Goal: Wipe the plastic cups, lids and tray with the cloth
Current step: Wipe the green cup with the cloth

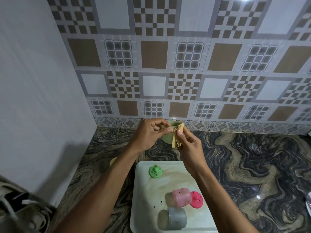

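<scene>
A person holds a pale green cup (167, 138) in the air above the far part of the marbled counter (252, 165), close to the tiled wall (185, 56). The left hand (148, 133) curls round the cup's near side at the rim, fingers pinching the edge. The right hand (190, 145) pinches a yellow cloth (175, 144) against the cup's right side. The cloth is folded over the rim, and how far it reaches inside is hidden by the fingers. Much of the cup's body is covered by both hands.

Nearer the camera, a white tray (144, 199) lies on the counter, its front edge cut off by the frame and its right side crossed by the right forearm. On it sit a green lid (155, 171) near the far left corner, a pink cup (181, 197) on its side touching a pink lid (196, 200), and a grey cup (176, 218) on its side just in front. Dark specks dot the tray and cups.

A small yellow shape (113, 161), possibly another lid, peeks out from behind the left forearm, left of the tray. Blurred pale objects at the lower left corner are too indistinct to name.
</scene>
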